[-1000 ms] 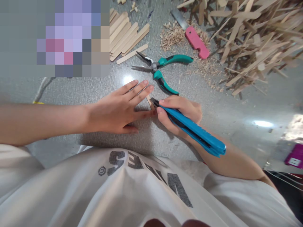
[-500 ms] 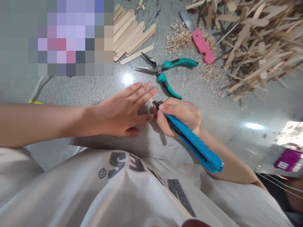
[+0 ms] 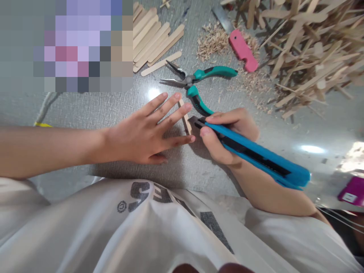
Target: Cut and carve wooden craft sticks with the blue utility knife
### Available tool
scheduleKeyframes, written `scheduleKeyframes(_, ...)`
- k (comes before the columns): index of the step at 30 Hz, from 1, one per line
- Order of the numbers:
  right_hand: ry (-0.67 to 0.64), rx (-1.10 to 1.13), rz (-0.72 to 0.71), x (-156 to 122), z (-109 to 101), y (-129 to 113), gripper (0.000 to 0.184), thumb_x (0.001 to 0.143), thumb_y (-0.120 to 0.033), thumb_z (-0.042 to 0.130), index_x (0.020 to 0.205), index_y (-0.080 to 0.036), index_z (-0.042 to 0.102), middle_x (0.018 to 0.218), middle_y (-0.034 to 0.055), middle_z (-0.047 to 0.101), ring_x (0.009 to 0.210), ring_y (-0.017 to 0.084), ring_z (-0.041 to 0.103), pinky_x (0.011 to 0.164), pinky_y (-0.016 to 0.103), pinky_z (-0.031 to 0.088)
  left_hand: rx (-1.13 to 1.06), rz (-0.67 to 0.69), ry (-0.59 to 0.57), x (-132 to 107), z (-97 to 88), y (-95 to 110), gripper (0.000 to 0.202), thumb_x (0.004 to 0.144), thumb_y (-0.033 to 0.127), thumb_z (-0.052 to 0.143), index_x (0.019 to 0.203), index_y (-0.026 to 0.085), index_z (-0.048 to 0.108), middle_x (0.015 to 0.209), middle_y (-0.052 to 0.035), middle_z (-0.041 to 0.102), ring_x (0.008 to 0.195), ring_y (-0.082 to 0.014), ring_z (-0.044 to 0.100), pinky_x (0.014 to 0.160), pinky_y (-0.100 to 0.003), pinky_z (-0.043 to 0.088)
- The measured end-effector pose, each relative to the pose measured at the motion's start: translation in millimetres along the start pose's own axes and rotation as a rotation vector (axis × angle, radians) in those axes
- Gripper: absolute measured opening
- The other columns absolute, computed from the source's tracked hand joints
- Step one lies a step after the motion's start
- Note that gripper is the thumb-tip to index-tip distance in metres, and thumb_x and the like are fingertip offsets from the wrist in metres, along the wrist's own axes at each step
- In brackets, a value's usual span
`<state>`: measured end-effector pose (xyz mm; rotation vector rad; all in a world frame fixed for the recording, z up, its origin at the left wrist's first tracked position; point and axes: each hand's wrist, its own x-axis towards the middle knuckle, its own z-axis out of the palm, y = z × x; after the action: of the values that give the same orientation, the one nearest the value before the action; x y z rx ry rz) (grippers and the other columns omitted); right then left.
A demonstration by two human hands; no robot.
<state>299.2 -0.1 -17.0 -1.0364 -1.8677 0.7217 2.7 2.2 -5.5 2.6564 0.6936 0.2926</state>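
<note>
My left hand (image 3: 150,127) lies palm down on the grey tabletop, fingers spread. Its fingertips press at a narrow wooden stick (image 3: 185,115), partly hidden beneath them. A blue utility knife (image 3: 256,153) is gripped in my right hand (image 3: 227,132), its short dark blade pointing left and close to the stick. I cannot tell whether the blade touches the wood. Just beyond both hands lie needle-nose pliers (image 3: 190,80) with green and black handles, their jaws apart.
Craft sticks (image 3: 159,38) lie in rows at the back. A pink-handled folding saw (image 3: 243,49) rests among wood shavings (image 3: 212,41). Cut sticks (image 3: 309,49) form a large heap at the back right. A purple object (image 3: 352,191) sits at the right edge. The upper left is blurred out.
My right hand has moved right with the utility knife, which now lies flatter. My left fingers have spread wider, and more of the wooden stick shows.
</note>
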Motion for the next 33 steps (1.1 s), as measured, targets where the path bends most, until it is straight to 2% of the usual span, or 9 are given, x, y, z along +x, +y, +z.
scheduleKeyframes(2, 0.055, 0.037, 0.008, 0.8, 1.2, -0.1, 0.013, 0.106, -0.035, 0.085, 0.118, -0.035, 0.081, 0.082, -0.0020, 0.081, 0.057, 0.019, 0.070, 0.046, 0.036, 0.052, 0.062, 0.045, 0.133, -2.7, 0.0, -0.9, 0.072, 0.112, 0.040, 0.085, 0.178, 0.038, 0.059, 0.195, -0.0122, 0.054, 0.184, -0.0447, 0.048, 0.148, -0.075, 0.047)
scheduleKeyframes(5, 0.069, 0.088, 0.018, 3.3, 3.4, -1.4, 0.012, 0.108, -0.034, 0.085, 0.119, -0.035, 0.080, 0.073, -0.0036, 0.074, 0.053, 0.017, 0.065, 0.044, 0.035, 0.047, 0.037, 0.168, 0.433, -4.2, 1.7, -6.6, 0.040, 0.119, 0.018, 0.068, 0.156, 0.032, 0.074, 0.175, -0.0098, 0.075, 0.146, -0.0258, 0.085, 0.126, -0.047, 0.073)
scheduleKeyframes(7, 0.069, 0.102, 0.033, 3.7, 3.8, -1.6, 0.011, 0.110, -0.035, 0.084, 0.119, -0.034, 0.080, 0.076, -0.0039, 0.075, 0.054, 0.016, 0.066, 0.046, 0.033, 0.047, -0.047, 0.158, 0.524, -3.0, 1.9, -10.7, 0.038, 0.119, 0.012, 0.061, 0.150, 0.027, 0.077, 0.165, -0.0119, 0.082, 0.125, -0.0220, 0.092, 0.108, -0.039, 0.079)
scheduleKeyframes(9, 0.078, 0.117, 0.044, 3.0, 3.9, -0.2, 0.011, 0.110, -0.037, 0.085, 0.119, -0.033, 0.079, 0.081, -0.0038, 0.078, 0.055, 0.014, 0.066, 0.047, 0.031, 0.048, -0.120, 0.073, 0.561, -0.9, 1.1, -12.8, 0.043, 0.119, 0.008, 0.055, 0.150, 0.026, 0.079, 0.156, -0.0116, 0.087, 0.124, -0.0214, 0.092, 0.105, -0.036, 0.078)
scheduleKeyframes(15, 0.104, 0.122, 0.044, 0.4, 5.3, 6.8, 0.014, 0.110, -0.042, 0.086, 0.119, -0.034, 0.080, 0.086, -0.0033, 0.081, 0.056, 0.014, 0.068, 0.045, 0.029, 0.048, -0.208, -0.169, 0.498, 3.8, 1.8, -11.4, 0.040, 0.122, 0.013, 0.055, 0.141, 0.030, 0.087, 0.145, -0.0094, 0.090, 0.129, -0.0219, 0.090, 0.110, -0.036, 0.076)
scheduleKeyframes(21, 0.075, 0.129, 0.072, -1.1, 4.6, 4.9, 0.014, 0.112, -0.043, 0.084, 0.119, -0.033, 0.079, 0.085, -0.0041, 0.079, 0.056, 0.014, 0.067, 0.048, 0.030, 0.050, -0.228, -0.219, 0.484, 3.2, -1.4, -14.5, 0.051, 0.120, 0.013, 0.044, 0.139, 0.030, 0.087, 0.144, -0.0093, 0.090, 0.130, -0.0236, 0.090, 0.110, -0.043, 0.076)
scheduleKeyframes(25, 0.086, 0.143, 0.037, -0.5, 6.1, 2.9, 0.014, 0.111, -0.041, 0.086, 0.123, -0.037, 0.079, 0.086, -0.0035, 0.082, 0.055, 0.017, 0.068, 0.047, 0.033, 0.052, -0.231, -0.207, 0.453, 3.0, -5.9, -16.9, 0.051, 0.109, 0.009, 0.049, 0.138, 0.030, 0.085, 0.138, -0.0078, 0.091, 0.129, -0.0249, 0.089, 0.113, -0.046, 0.074)
scheduleKeyframes(29, 0.084, 0.145, -0.004, -1.1, 7.2, 1.0, 0.014, 0.112, -0.036, 0.083, 0.124, -0.036, 0.079, 0.090, -0.0023, 0.083, 0.061, 0.017, 0.072, 0.053, 0.034, 0.058, -0.246, -0.118, 0.444, 5.0, -7.2, -19.7, 0.049, 0.109, 0.016, 0.057, 0.151, 0.028, 0.077, 0.114, -0.0043, 0.093, 0.108, -0.0242, 0.090, 0.116, -0.048, 0.068)
scheduleKeyframes(33, 0.013, 0.030, -0.172, 1.7, 5.6, 3.4, 0.025, 0.111, -0.031, 0.078, 0.135, -0.038, 0.077, 0.097, 0.0006, 0.086, 0.068, 0.020, 0.080, 0.055, 0.035, 0.064, -0.242, -0.044, 0.316, 5.3, -5.9, -21.4, 0.069, 0.105, 0.017, 0.064, 0.173, 0.022, 0.061, 0.136, -0.0107, 0.092, 0.128, -0.0267, 0.089, 0.129, -0.052, 0.060)
